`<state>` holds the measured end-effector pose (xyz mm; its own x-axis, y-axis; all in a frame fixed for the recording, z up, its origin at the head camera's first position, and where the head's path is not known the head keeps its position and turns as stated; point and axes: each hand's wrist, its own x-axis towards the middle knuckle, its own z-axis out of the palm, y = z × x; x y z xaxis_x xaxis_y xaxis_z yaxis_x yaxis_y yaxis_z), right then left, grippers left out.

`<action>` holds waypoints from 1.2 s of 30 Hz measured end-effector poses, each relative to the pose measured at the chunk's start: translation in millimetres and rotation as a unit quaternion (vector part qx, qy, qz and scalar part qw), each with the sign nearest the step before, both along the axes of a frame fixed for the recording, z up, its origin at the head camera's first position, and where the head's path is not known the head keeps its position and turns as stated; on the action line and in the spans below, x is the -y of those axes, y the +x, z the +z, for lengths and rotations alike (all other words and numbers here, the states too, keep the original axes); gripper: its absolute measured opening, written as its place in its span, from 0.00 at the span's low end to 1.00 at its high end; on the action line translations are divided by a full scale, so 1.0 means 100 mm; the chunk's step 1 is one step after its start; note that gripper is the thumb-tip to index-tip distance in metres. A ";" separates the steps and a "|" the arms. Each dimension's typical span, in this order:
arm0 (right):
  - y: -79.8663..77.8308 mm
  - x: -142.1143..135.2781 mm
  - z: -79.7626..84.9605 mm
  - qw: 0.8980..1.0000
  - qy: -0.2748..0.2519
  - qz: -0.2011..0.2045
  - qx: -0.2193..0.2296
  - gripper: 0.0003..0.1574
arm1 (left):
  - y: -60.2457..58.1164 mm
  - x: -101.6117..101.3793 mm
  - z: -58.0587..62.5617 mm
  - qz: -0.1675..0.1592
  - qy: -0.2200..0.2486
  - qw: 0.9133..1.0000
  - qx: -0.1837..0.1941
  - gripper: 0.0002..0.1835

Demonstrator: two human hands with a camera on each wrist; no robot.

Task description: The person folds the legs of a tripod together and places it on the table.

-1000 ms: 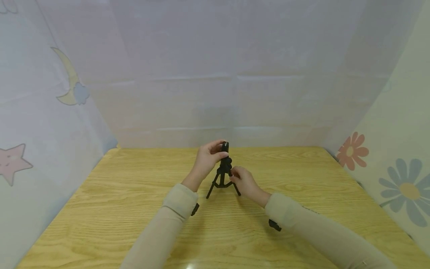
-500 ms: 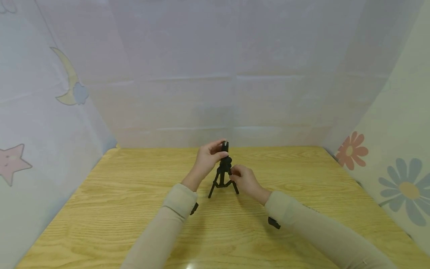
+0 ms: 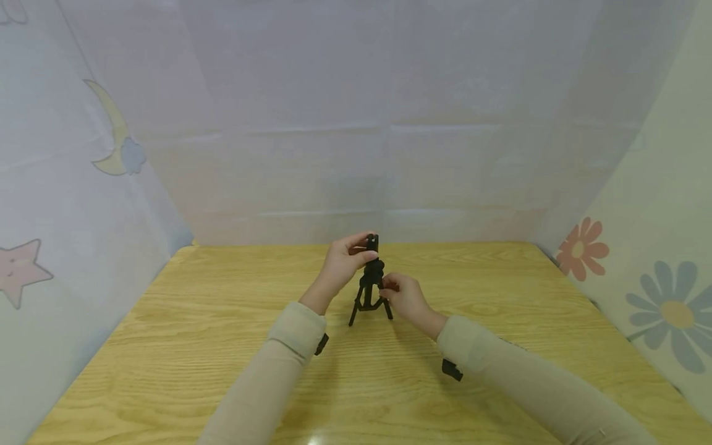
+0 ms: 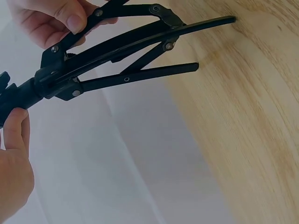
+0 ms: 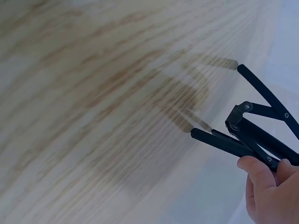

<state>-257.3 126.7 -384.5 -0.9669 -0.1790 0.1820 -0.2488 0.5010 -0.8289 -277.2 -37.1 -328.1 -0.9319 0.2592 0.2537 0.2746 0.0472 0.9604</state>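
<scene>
A small black tripod (image 3: 368, 296) stands upright at the middle of the table, its legs partly spread and joined by hinged braces. My left hand (image 3: 343, 262) grips its top, with thumb and fingers on either side of the two-pronged head (image 3: 372, 244). Lower down, my right hand (image 3: 408, 301) pinches the right-hand leg near its upper part. In the left wrist view, the tripod legs (image 4: 161, 74) point toward the wood, and my right thumb lies along one leg. The right wrist view has my right hand (image 5: 273, 189) on a leg, with the leg tips (image 5: 196, 134) close to their reflections on the tabletop.
The wooden table (image 3: 222, 358) reaches back to a pale cloth backdrop (image 3: 356, 154). Printed cloth walls with a moon (image 3: 114, 130) and flowers (image 3: 675, 315) border both sides. Dark wrist-worn devices (image 3: 452, 369) show under the sleeves.
The tripod's legs have drawn closer together, the left foot shifting inward to the right and the right foot to the left. Both hands have stayed almost in place.
</scene>
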 end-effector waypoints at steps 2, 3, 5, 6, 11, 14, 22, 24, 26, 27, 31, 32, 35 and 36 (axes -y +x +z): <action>0.00 0.00 -0.01 1.000 -0.012 -0.001 0.010 0.03 | 0.00 0.00 0.00 -0.001 0.002 1.000 0.002 0.26; -0.01 0.00 -0.01 1.000 -0.018 0.000 0.014 0.04 | 0.00 0.00 -0.01 -0.002 0.002 1.000 0.002 0.26; -0.01 0.00 -0.02 0.999 -0.027 0.004 0.024 0.03 | -0.01 0.00 -0.01 -0.003 0.005 1.000 0.003 0.26; -0.01 0.00 -0.02 0.999 -0.031 0.005 0.028 0.02 | -0.02 0.00 -0.02 -0.003 0.006 1.000 0.005 0.26; -0.01 0.00 -0.02 0.997 -0.056 0.010 0.043 0.03 | -0.03 0.00 -0.03 -0.002 0.004 1.000 0.008 0.26; -0.01 0.00 -0.02 0.997 -0.065 0.011 0.050 0.03 | -0.04 -0.01 -0.04 0.001 0.003 1.000 0.010 0.26; -0.02 0.00 -0.03 0.995 -0.077 0.016 0.056 0.02 | -0.05 -0.01 -0.05 -0.008 0.026 1.000 0.014 0.25; -0.02 -0.01 -0.02 0.996 -0.075 0.016 0.051 0.03 | -0.05 -0.01 -0.05 -0.008 0.026 1.000 0.010 0.25; -0.02 -0.01 -0.01 0.997 -0.062 0.016 0.037 0.03 | -0.05 -0.01 -0.06 -0.009 0.024 1.000 0.007 0.25; -0.03 -0.02 -0.01 0.998 -0.052 0.015 0.029 0.03 | -0.05 -0.01 -0.06 -0.010 0.022 1.000 0.006 0.25; -0.04 -0.06 0.01 1.000 -0.010 0.011 0.002 0.02 | -0.03 0.03 -0.10 -0.016 0.010 1.000 0.002 0.24; -0.04 -0.08 0.01 1.000 -0.006 0.011 0.003 0.02 | -0.02 0.04 -0.12 -0.019 0.005 1.000 0.002 0.24; -0.05 -0.11 0.01 1.000 0.002 0.023 0.000 0.03 | 0.03 0.10 -0.17 -0.017 -0.024 1.000 -0.008 0.24; -0.05 -0.12 0.01 1.000 0.002 0.028 0.000 0.04 | 0.05 0.12 -0.19 -0.014 -0.035 0.999 -0.014 0.24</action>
